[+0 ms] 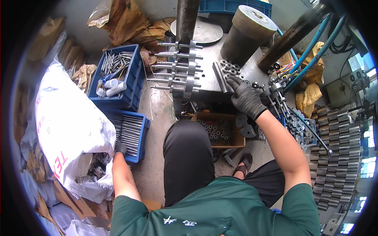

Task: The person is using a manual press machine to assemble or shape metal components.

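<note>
The right hand (pixel 249 96) was the nearer to the bearings (pixel 232 72), which lay on the table (pixel 210 83) at twelve o'clock from its fingers. Those fingers lay close together at the pile's edge; whether they pinched one could not be told. The bar (pixel 220 77), at ten o'clock, ran eleven to five. The left hand (pixel 121 148), finger state hidden, met the tray (pixel 145 135) of rods (pixel 128 133), at one o'clock.

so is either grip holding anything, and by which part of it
It can't be told: the right grip is at the metal rings, the left grip at the blue tray; any hold is unclear.
</note>
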Motion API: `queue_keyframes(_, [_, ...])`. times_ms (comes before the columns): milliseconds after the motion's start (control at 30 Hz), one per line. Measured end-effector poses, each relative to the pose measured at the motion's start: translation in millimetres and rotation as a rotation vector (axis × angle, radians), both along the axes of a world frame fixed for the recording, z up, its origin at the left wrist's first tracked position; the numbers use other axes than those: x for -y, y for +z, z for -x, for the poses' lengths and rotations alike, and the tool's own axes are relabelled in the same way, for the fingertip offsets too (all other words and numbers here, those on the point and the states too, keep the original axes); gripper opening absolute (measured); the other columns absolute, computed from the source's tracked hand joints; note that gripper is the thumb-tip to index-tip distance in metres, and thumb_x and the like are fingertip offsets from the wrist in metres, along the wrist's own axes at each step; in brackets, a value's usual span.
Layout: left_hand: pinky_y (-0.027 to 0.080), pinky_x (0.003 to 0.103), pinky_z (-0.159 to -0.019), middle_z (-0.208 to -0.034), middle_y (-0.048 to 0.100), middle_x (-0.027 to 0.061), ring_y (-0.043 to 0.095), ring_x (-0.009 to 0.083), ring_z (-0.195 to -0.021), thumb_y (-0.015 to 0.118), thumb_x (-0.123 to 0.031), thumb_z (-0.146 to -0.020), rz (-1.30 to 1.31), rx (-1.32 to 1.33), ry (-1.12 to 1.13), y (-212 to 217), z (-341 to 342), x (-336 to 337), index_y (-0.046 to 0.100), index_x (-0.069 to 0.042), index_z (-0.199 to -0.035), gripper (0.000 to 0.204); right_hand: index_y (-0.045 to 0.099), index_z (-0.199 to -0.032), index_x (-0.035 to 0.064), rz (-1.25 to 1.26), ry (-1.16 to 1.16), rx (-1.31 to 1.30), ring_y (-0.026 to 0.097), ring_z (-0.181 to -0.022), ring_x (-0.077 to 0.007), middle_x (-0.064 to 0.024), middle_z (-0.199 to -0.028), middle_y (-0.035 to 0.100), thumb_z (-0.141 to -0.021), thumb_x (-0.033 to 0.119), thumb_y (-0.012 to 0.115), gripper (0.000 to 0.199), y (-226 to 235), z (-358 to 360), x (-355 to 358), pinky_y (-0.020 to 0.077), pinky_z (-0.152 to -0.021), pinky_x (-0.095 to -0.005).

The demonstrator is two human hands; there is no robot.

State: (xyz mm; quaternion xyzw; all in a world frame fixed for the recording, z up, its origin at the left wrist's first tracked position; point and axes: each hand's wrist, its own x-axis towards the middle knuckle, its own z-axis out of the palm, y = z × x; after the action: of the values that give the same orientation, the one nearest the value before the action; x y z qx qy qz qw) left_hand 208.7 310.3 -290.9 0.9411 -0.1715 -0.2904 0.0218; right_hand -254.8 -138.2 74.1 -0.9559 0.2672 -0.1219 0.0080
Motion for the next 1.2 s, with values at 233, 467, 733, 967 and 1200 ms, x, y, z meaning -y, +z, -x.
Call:
queue_keyframes(233, [0.049,0.046,-0.082,-0.090,0.067,0.0212,0.065,0.0381,-0.089,0.064,-0.017,-0.086,0.572,0.434,0.038,-27.2,-11.6,-47.1,0.062,-0.001,-0.093,0.018,0.065,-0.106,0.0087,0.070,0.033,0.080,0.068,-0.091,-0.0371,-0.0157,-0.106,0.063,-0.078,0.007,0.066,0.028,-3.6,0.8,-8.2,0.0566,-0.078,-0.0488])
queue_keyframes(467, [0.050,0.040,-0.090,-0.098,0.068,0.0150,0.065,0.0293,-0.094,0.068,-0.008,-0.082,0.729,0.395,0.033,-4.9,44.5,-26.8,0.063,-0.002,-0.104,0.023,0.069,-0.100,0.0076,0.026,-0.032,0.248,0.066,-0.088,-0.0370,-0.0160,-0.100,0.065,-0.078,0.008,0.068,0.022,-6.4,27.8,-10.2,0.0532,-0.075,-0.0483])
queue_keyframes(733, [0.050,0.031,-0.093,-0.106,0.064,0.0046,0.061,0.0153,-0.100,0.064,0.003,-0.094,1.170,0.183,-0.152,148.0,152.7,36.8,0.064,-0.003,-0.117,0.024,0.064,-0.103,0.0043,-0.808,-0.217,0.780,0.069,-0.088,-0.0257,-0.0121,-0.100,0.065,-0.089,0.000,0.063,0.015,5.2,105.0,-55.1,0.0577,-0.078,-0.0346])
queue_keyframes(967, [0.052,0.026,-0.074,-0.105,0.066,0.0083,0.061,0.0123,-0.083,0.063,-0.019,-0.102,1.859,-0.056,-0.195,402.7,248.8,168.9,0.059,-0.004,-0.125,0.027,0.058,-0.113,0.0066,-1.726,-0.199,1.503,0.071,-0.094,-0.0288,-0.0157,-0.113,0.067,-0.095,0.003,0.060,0.018,10.3,120.7,-77.1,0.0604,-0.086,-0.0419])
queue_keyframes(1200, [0.049,0.026,-0.064,-0.091,0.066,0.0069,0.060,0.0117,-0.072,0.062,-0.030,-0.102,1.654,-0.778,-0.475,429.7,402.4,289.4,0.061,-0.001,-0.118,0.034,0.064,-0.103,0.0108,-2.101,-0.057,1.814,0.071,-0.101,-0.0302,-0.0151,-0.112,0.072,-0.097,0.015,0.062,0.008,6.9,131.4,-76.2,0.0581,-0.091,-0.0460])
